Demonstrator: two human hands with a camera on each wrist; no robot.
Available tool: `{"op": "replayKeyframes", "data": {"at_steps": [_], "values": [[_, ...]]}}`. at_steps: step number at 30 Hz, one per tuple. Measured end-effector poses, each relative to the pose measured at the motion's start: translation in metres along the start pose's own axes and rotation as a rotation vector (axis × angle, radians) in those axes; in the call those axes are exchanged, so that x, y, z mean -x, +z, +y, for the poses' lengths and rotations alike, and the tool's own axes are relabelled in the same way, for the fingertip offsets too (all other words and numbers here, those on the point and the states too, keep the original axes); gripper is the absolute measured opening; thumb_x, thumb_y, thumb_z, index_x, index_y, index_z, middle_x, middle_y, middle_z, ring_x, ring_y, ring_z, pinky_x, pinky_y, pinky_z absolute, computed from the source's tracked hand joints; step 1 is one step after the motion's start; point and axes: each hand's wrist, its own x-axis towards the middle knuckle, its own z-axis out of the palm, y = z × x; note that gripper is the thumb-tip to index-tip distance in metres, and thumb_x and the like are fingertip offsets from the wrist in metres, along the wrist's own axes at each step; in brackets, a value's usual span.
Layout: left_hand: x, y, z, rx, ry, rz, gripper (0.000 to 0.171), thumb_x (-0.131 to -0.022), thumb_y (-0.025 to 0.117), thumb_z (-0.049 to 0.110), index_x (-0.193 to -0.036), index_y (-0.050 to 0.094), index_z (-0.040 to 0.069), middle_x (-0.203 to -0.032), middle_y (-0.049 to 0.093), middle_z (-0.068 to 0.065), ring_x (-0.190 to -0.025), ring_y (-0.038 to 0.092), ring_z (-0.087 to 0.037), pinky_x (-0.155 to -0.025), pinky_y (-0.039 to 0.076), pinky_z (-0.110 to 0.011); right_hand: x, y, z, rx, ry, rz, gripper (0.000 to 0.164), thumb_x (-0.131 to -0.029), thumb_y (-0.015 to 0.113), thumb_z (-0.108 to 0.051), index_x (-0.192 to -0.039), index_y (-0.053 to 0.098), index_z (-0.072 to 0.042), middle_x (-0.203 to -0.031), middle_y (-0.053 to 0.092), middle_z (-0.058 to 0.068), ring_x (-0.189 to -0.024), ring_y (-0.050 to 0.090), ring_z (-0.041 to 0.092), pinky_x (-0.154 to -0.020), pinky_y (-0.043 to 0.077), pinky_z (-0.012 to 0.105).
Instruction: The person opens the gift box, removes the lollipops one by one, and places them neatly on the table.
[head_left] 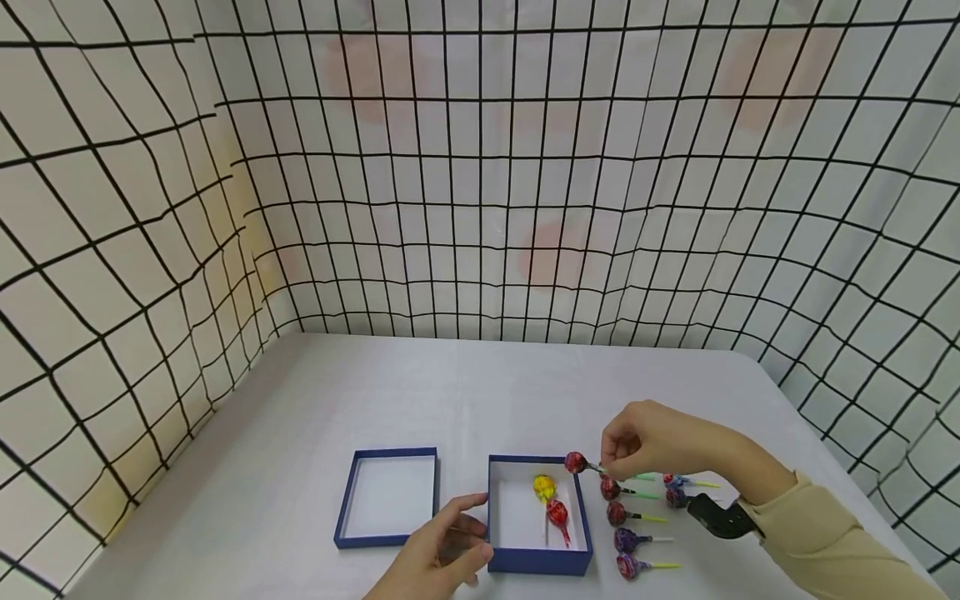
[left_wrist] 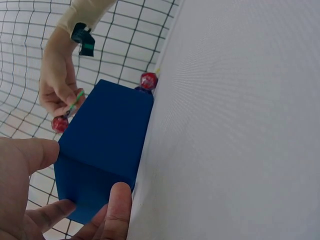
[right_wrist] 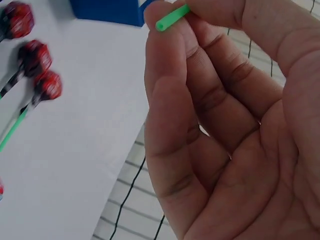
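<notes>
My right hand (head_left: pixel 663 442) pinches a red-wrapped lollipop (head_left: pixel 575 462) by its stick; the ball hangs over the right rim of a blue box (head_left: pixel 540 561). Its green stick (right_wrist: pixel 172 18) shows between thumb and fingers in the right wrist view. Inside the white-lined box lie a yellow lollipop (head_left: pixel 544 488) and a red lollipop (head_left: pixel 557 512). My left hand (head_left: pixel 442 554) rests its fingertips against the left side of the box, fingers spread and loosely bent. The left wrist view shows these fingers at a corner of the box's blue outer wall (left_wrist: pixel 107 130).
Right of the box lie several lollipops, a purple one (head_left: pixel 628 540) among them, partly under the right arm. A shallow blue-edged lid (head_left: pixel 385 541), white inside, lies left of the box. Black grid netting (head_left: pixel 480 208) over white cloth surrounds the white table (head_left: pixel 300 417).
</notes>
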Motion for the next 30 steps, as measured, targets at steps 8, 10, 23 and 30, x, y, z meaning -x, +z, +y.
{"op": "replayKeyframes", "data": {"at_steps": [8, 10, 23, 30], "values": [[0.0, 0.001, -0.001, 0.007, -0.005, -0.002, 0.061, -0.107, 0.07, 0.028, -0.159, 0.046, 0.007, -0.124, 0.066, -0.011, -0.102, 0.067, -0.016, -0.073, 0.058, -0.023, 0.021, -0.002, 0.029, -0.097, 0.001, 0.002, 0.01, -0.096, 0.077, -0.019, -0.087, 0.076, -0.014, -0.075, 0.066, -0.01, -0.068, 0.056, 0.001, -0.061, 0.05, 0.024], [0.0, 0.001, -0.001, 0.007, -0.001, -0.001, 0.061, -0.107, 0.07, 0.028, -0.159, 0.046, 0.007, -0.124, 0.066, -0.011, -0.102, 0.067, -0.016, -0.073, 0.058, -0.022, 0.026, -0.002, 0.037, -0.124, 0.0, -0.001, 0.01, -0.097, 0.075, -0.019, -0.088, 0.077, -0.014, -0.075, 0.067, -0.008, -0.069, 0.057, 0.001, -0.062, 0.051, 0.025], [-0.002, 0.001, -0.001, -0.009, -0.026, 0.005, 0.061, -0.107, 0.069, 0.03, -0.16, 0.046, 0.009, -0.124, 0.065, -0.01, -0.104, 0.066, -0.018, -0.074, 0.057, -0.022, 0.059, -0.004, 0.075, -0.268, 0.066, -0.06, 0.015, -0.104, 0.07, -0.017, -0.1, 0.079, -0.005, -0.088, 0.074, -0.001, -0.076, 0.059, 0.003, -0.062, 0.049, 0.029], [-0.001, 0.0, -0.001, -0.014, -0.031, 0.003, 0.06, -0.107, 0.068, 0.031, -0.159, 0.046, 0.01, -0.124, 0.065, -0.01, -0.104, 0.066, -0.018, -0.075, 0.057, -0.022, 0.077, -0.004, 0.096, -0.271, 0.092, -0.09, 0.013, -0.102, 0.07, -0.013, -0.097, 0.077, -0.003, -0.083, 0.067, -0.009, -0.074, 0.055, 0.003, -0.061, 0.044, 0.027]]}}
